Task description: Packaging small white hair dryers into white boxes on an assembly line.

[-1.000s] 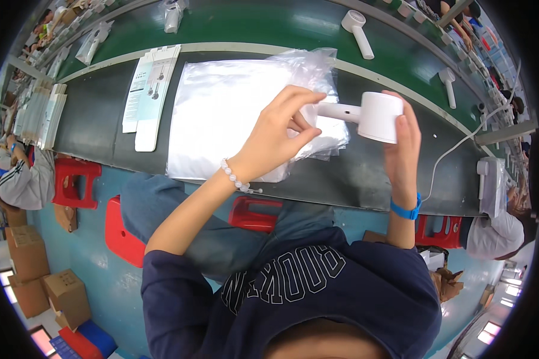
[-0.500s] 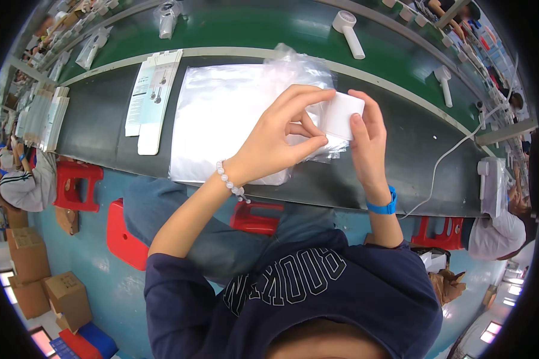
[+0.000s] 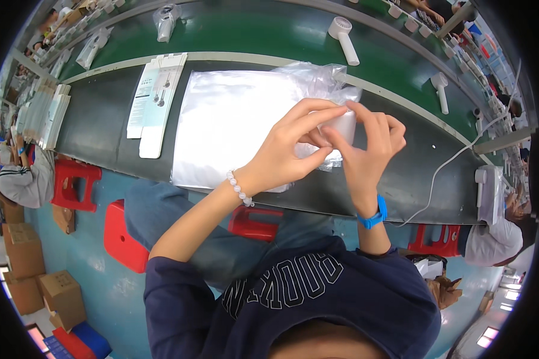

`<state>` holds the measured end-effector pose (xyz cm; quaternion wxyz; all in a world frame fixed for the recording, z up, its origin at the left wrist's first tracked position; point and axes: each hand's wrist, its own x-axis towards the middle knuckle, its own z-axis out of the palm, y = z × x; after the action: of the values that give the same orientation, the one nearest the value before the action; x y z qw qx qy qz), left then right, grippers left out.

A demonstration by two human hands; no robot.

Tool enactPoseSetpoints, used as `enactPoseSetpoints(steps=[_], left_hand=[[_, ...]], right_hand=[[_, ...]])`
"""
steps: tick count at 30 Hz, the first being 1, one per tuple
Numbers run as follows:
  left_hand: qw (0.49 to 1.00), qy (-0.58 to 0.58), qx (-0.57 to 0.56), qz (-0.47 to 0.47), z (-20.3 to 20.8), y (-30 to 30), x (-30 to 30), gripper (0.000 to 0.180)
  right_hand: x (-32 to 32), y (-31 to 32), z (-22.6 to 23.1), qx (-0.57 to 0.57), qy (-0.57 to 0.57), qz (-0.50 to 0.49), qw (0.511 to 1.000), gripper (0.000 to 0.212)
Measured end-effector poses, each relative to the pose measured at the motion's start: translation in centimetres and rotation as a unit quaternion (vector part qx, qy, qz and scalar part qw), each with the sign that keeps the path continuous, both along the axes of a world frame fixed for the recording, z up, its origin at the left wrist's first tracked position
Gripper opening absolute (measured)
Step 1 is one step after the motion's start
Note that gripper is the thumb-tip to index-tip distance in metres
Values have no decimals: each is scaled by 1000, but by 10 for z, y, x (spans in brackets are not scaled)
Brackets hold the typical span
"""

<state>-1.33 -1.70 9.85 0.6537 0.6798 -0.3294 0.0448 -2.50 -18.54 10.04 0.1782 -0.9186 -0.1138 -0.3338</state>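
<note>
A small white block with rounded corners [image 3: 345, 127], perhaps a box, sits between my two hands, partly behind the fingers. My left hand [image 3: 296, 140], with a beaded bracelet at its wrist, closes on its left side with thumb and fingertips. On the other side, my right hand [image 3: 370, 140] pinches it near the top edge; a blue band circles that wrist. Whether clear film also lies in the fingers, I cannot tell. Crumpled clear plastic bags [image 3: 317, 78] lie just beyond the hands, on a stack of flat clear bags [image 3: 236, 122].
Folded printed cartons [image 3: 156, 110] lie left of the bags on the dark worktop [image 3: 395, 173]. White handheld fans [image 3: 345, 42] rest on the green conveyor [image 3: 239, 36] beyond. A white cable [image 3: 432, 179] crosses the right side. Red stools [image 3: 126, 236] stand below; people sit at both sides.
My right hand has turned and its fingers have moved over the block's top edge, covering more of it. The view has shifted slightly.
</note>
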Motion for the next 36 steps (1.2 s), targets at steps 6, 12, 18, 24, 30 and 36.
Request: enactPoseSetpoints(steps=[6, 12, 18, 24, 30, 36], left_hand=[[989, 87, -104, -59, 3, -3, 4, 56], [985, -123, 3, 121, 4, -18, 3, 46], [887, -312, 329, 90, -67, -7, -11, 30], [848, -308, 408, 143, -73, -9, -14, 34], [847, -288, 406, 187, -76, -5, -16, 13], [857, -222, 418, 205, -68, -7, -15, 17]], right_hand=[[26, -21, -30, 76, -15, 246, 966, 78], [71, -56, -30, 157, -23, 236, 959, 85], [172, -34, 51, 233, -146, 172, 946, 49], [319, 14, 15, 297, 117, 261, 911, 47], [421, 40, -57, 413, 306, 195, 835, 51], [451, 29, -41, 208, 49, 121, 969, 53]])
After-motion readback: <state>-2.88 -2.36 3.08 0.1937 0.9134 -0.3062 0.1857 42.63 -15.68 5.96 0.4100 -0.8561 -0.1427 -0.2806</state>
